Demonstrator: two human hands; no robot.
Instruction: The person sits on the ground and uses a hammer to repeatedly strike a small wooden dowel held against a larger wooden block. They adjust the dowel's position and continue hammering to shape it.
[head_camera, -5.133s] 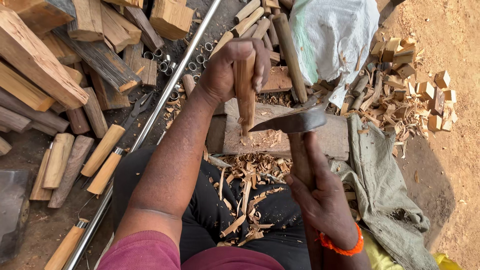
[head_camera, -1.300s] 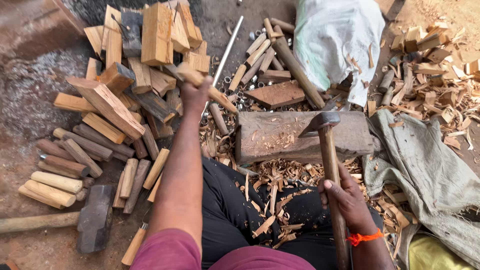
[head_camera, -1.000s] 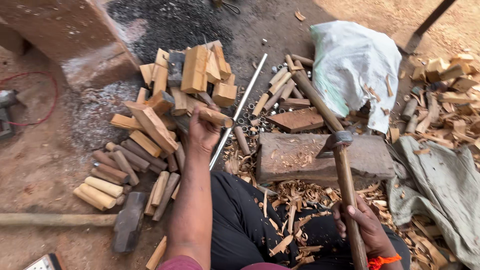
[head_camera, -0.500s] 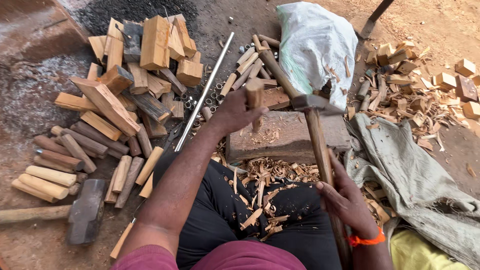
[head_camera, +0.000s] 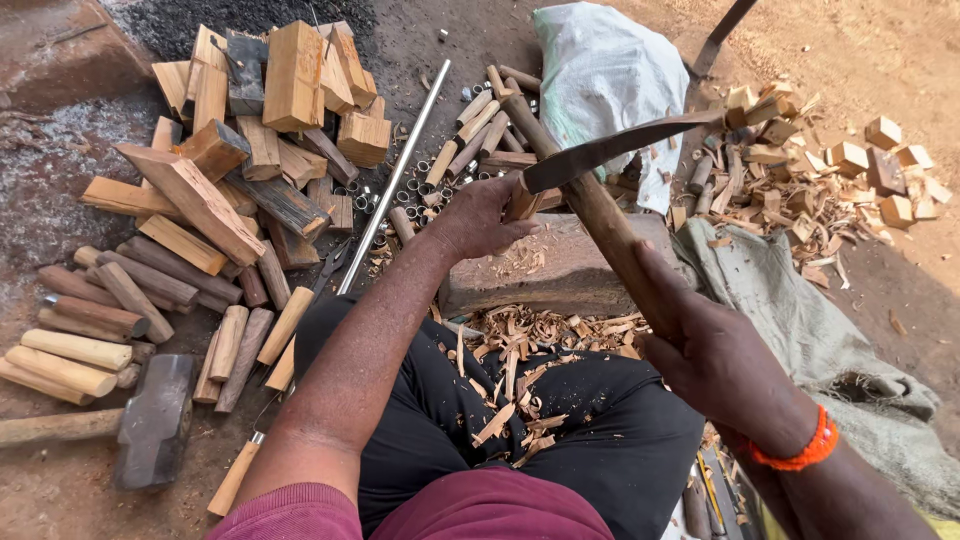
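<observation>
wood is being shaped: a short wooden piece (head_camera: 522, 200) is held on end on the chopping block (head_camera: 570, 270), at about 12 o'clock from the lap. the left hand (head_camera: 478, 215) is wrapped round it, fingers closed on its side. the adze (head_camera: 610, 150) is raised over it, its dark blade pointing toward 2 o'clock, the handle gripped low by the right hand (head_camera: 705, 345), fingers clamped round the shaft. judged from this, the trimming stroke is in hand. the next move calls for a controlled blow down the piece's edge, kept clear of the left fingers. wood shavings (head_camera: 520, 340) are scattered at 6 o'clock of the block.
</observation>
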